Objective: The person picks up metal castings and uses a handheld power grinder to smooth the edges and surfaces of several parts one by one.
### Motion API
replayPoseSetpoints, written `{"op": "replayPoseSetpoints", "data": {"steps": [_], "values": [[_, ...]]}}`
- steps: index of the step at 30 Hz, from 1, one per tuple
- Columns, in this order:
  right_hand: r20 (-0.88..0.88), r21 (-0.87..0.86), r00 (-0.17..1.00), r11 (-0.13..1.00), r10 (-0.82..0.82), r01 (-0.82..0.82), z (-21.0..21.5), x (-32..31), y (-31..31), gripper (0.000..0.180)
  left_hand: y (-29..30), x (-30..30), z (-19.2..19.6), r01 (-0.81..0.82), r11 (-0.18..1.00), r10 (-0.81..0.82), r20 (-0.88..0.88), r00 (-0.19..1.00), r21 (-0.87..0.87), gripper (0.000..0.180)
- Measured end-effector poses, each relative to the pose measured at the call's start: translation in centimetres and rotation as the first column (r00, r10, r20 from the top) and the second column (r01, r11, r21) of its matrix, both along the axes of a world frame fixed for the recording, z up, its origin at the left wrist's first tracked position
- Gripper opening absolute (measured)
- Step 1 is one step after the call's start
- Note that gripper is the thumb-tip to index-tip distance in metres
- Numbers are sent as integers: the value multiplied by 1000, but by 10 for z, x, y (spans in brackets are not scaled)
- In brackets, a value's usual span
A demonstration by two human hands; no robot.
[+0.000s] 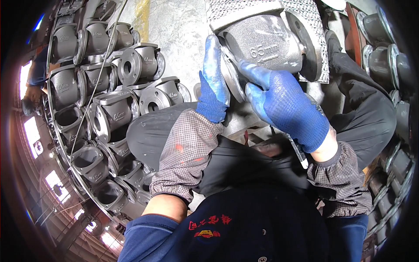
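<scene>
A grey cast-metal valve body (268,41) with round flanges and raised lettering lies on its side in front of me. My left hand (214,72), in a blue glove, rests with straight fingers along the outer side of its left flange (233,76). At that flange's inner side is my right hand (279,94), also gloved in blue, its forefinger stretched toward the rim and its thumb bent below. A slim grey tool (299,153) with a pale end sticks out under the right wrist and lines up with the grip. Its working end is hidden by the fingers.
The valve rests on a patterned metal plate (313,13). Rows of similar valve bodies (115,113) crowd the left, and more castings (384,61) stand along the right. A thin cable (94,89) crosses the left rows. Part of another person (37,78) shows at the far left.
</scene>
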State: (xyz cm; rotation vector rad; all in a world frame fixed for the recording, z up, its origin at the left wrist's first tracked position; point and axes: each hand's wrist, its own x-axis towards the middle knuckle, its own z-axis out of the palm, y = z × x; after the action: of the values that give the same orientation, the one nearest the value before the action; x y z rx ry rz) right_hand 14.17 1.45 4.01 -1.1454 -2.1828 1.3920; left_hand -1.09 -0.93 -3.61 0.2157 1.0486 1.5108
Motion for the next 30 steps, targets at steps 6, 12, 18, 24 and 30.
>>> {"op": "replayPoseSetpoints", "data": {"steps": [6,12,18,24,30], "values": [[-115,122,985,983,-126,140,-15,-2,-13,29,-1,1,1,6,1000,-6,-108,994,5,54],[-12,115,997,990,-76,77,-7,-2,-11,34,2,13,18,-57,996,46,-153,987,-65,53],[1,159,997,984,-77,76,-6,-5,-10,36,5,11,25,39,992,-44,-40,998,-123,60],[160,169,987,986,-33,6,6,-8,-10,37,-1,0,14,84,996,-84,56,995,3,58],[106,375,993,927,-45,1,-8,-10,-16,34,-1,5,7,26,999,-33,-277,960,-29,57]]}}
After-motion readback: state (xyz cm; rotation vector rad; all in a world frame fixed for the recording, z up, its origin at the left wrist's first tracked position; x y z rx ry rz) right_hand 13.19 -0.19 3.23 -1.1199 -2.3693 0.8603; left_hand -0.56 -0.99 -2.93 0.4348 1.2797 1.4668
